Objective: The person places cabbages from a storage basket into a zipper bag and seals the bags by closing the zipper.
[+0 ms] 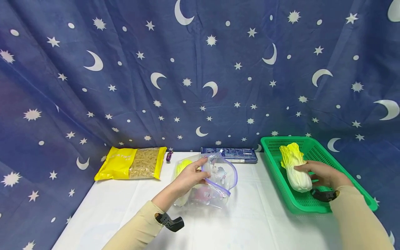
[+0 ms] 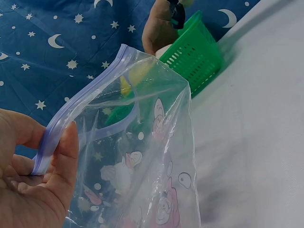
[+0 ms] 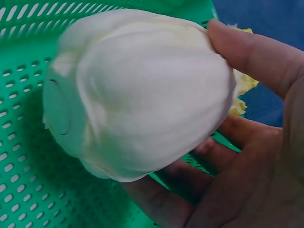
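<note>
A clear zip bag (image 1: 215,194) with a purple zip edge and printed cartoon figures stands on the table with its mouth spread. My left hand (image 1: 190,175) pinches that zip edge (image 2: 59,124) between thumb and fingers. Through the plastic, behind the hand, shows a pale thing with a yellow-green top (image 1: 183,166), partly hidden. At the right, my right hand (image 1: 325,175) grips a napa cabbage (image 1: 298,173) round its white base, yellow leaves pointing away. The cabbage is within the green basket's outline, and in the right wrist view its cut end (image 3: 59,107) faces left over the perforated floor.
The green plastic basket (image 1: 275,170) stands at the table's right side. A yellow pasta bag (image 1: 120,163) lies at the back left, beside a small purple wrapped sweet (image 1: 169,157). Behind the zip bag lies a flat dark blue packet (image 1: 240,154). A starry blue curtain (image 1: 200,69) hangs behind.
</note>
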Demonstrator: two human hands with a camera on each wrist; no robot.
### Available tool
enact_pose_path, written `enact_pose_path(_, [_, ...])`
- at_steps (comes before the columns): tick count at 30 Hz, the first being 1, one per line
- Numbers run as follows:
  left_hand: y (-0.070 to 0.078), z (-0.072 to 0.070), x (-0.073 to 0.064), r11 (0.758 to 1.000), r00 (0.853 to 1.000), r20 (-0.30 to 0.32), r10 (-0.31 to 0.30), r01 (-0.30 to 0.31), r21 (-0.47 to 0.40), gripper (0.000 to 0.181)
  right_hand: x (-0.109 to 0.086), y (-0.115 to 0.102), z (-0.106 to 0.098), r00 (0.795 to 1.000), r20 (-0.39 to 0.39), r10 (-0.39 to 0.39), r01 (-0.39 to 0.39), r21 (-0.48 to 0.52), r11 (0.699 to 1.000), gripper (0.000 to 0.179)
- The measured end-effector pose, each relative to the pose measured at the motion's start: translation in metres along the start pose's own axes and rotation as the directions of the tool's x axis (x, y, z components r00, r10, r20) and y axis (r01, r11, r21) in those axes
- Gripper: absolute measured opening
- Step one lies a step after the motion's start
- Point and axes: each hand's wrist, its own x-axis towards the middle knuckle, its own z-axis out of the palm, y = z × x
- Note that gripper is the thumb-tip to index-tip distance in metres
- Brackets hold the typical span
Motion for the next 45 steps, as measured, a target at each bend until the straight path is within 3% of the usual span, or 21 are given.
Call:
enact_pose_path(9, [0.001, 0.001, -0.001, 1.000, 1.000, -0.012, -0.019, 0.019, 0.017, 0.074, -0.008, -0.007, -0.008, 0.993, -0.074, -0.089, 0.095, 0.076, 0.993, 0.106])
enact_pose_path(14, [0.003, 0.001, -0.001, 0.999, 1.000, -0.010, -0.017, 0.017, 0.031, 0.073, -0.012, -0.013, -0.010, 0.983, -0.095, -0.156, 0.163, 0.070, 0.984, 0.104])
enact_pose_path(25, [0.003, 0.002, 0.000, 1.000, 1.000, -0.011, -0.010, 0.010, 0.025, 0.074, -0.019, -0.036, -0.009, 0.933, -0.103, -0.344, 0.354, 0.106, 0.929, 0.091])
enact_pose_path(36, [0.005, 0.003, 0.000, 0.999, 1.000, -0.015, -0.016, 0.017, 0.046, 0.072, -0.022, -0.067, 0.021, 0.891, -0.054, -0.451, 0.454, 0.095, 0.886, 0.088])
enact_pose_path(45, [0.007, 0.003, -0.001, 0.999, 1.000, -0.008, -0.004, 0.005, 0.048, 0.073, -0.021, -0.094, 0.057, 0.861, 0.009, -0.508, 0.505, 0.097, 0.857, 0.083])
